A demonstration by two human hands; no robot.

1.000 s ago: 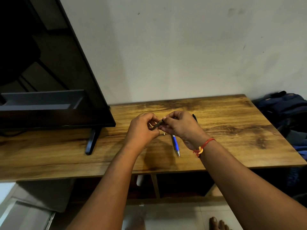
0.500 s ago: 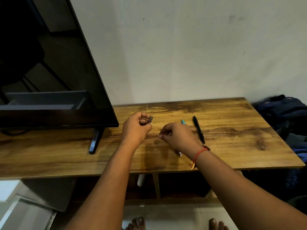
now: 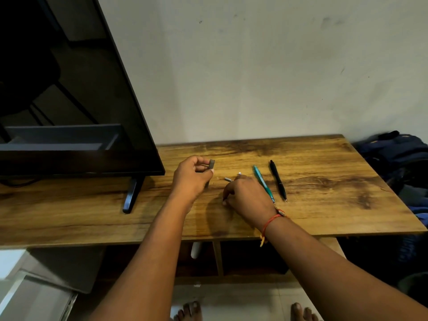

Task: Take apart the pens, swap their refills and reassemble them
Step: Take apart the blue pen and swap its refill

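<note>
The grey pen barrel (image 3: pixel 211 164) is sitting pinched between the thumb and curled fingers of the left hand (image 3: pixel 191 176). Just right of that grip, a small silver pen part (image 3: pixel 228 179) is lying on the table (image 3: pixel 324 205). The right hand (image 3: pixel 246 195) is resting there with fingers curled down; whether it is holding anything cannot be told. Right of it, a teal pen (image 3: pixel 262 181) and a black pen (image 3: pixel 278 180) are lying side by side.

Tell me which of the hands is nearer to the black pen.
Right. The right hand sits just left of the teal pen lying beside the black pen; the left hand, holding a grey pen piece, is farther left.
</note>
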